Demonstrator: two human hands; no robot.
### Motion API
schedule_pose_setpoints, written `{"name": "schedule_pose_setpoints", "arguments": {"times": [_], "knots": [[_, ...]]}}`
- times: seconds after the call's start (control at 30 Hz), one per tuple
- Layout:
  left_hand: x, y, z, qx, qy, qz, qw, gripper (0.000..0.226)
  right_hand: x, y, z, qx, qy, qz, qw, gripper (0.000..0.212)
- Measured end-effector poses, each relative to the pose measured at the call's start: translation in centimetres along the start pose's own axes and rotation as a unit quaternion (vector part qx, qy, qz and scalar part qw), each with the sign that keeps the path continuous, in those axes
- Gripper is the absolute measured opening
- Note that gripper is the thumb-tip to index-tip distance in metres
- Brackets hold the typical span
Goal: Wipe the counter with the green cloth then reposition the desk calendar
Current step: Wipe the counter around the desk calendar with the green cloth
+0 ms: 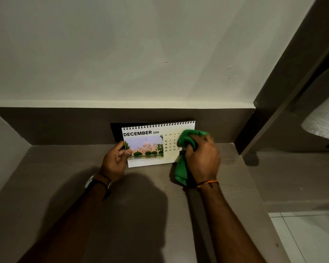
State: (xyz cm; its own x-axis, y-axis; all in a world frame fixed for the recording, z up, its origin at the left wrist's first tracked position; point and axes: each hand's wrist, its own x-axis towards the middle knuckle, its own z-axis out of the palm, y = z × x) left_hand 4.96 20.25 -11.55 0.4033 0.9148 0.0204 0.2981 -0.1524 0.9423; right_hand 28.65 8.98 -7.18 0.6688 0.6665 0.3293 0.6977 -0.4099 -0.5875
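Observation:
A spiral-bound desk calendar [150, 143], open at December 2026 with a photo of a domed building, stands at the back of the grey-brown counter [65, 177] near the wall. My left hand [115, 160] grips its lower left corner, thumb on the front. My right hand [201, 156] is closed around the bunched green cloth [188, 138] and rests against the calendar's right side, hiding part of the date grid. A tail of the cloth hangs down to the counter below my right hand.
A black flat object [116, 131] stands behind the calendar against the dark backsplash. A dark vertical panel [273, 95] bounds the counter on the right. A white textured object [325, 122] shows at the far right. White floor tiles [308, 238] lie beyond the counter's right edge.

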Motion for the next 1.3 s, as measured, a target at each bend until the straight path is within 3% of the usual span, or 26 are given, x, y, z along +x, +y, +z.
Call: {"name": "schedule_pose_setpoints", "arguments": {"times": [0.07,0.17,0.23,0.43,0.53,0.67,0.83,0.9,1.07,1.17,1.3], "knots": [[0.0,-0.1,0.0,0.005,0.005,0.003,1.000,0.044,-0.1,-2.1,0.7,0.026,-0.008,-0.035,0.999,0.035],[0.1,-0.3,0.0,0.004,0.009,0.002,1.000,0.044,-2.4,-3.6,2.0,-0.004,-0.091,-0.115,0.989,0.032],[0.2,-0.4,0.0,0.003,0.005,-0.001,1.000,0.044,-3.5,-2.5,1.9,-0.033,-0.132,-0.117,0.984,0.031],[-0.1,0.2,0.0,0.012,0.003,-0.004,1.000,0.043,-0.4,-0.4,-0.5,-0.001,-0.025,-0.003,1.000,0.034],[-0.2,0.4,0.1,0.012,0.003,-0.010,1.000,0.044,-0.4,-2.8,0.3,0.027,-0.044,-0.041,0.998,0.036],[-0.3,0.6,0.1,0.024,0.007,-0.007,1.000,0.043,-3.6,-2.5,1.4,-0.026,-0.114,-0.111,0.987,0.033],[-0.3,0.9,0.0,0.022,0.002,-0.017,1.000,0.043,-1.4,-0.1,-0.3,-0.005,-0.032,-0.016,0.999,0.032],[-0.3,0.8,0.0,0.022,0.003,-0.022,1.000,0.043,-0.5,-1.0,-0.1,0.013,-0.022,-0.014,1.000,0.033],[-0.3,0.5,-0.1,0.030,0.009,-0.016,0.999,0.041,-3.1,-2.6,1.1,-0.013,-0.143,-0.088,0.986,0.036],[-0.3,0.5,-0.2,0.040,0.007,-0.008,0.999,0.041,-4.6,-0.3,0.1,-0.064,-0.199,-0.044,0.977,0.032],[-0.1,0.4,-0.1,0.049,0.012,-0.007,0.999,0.043,-5.9,4.1,-4.7,-0.090,-0.190,0.036,0.977,0.028]]}}
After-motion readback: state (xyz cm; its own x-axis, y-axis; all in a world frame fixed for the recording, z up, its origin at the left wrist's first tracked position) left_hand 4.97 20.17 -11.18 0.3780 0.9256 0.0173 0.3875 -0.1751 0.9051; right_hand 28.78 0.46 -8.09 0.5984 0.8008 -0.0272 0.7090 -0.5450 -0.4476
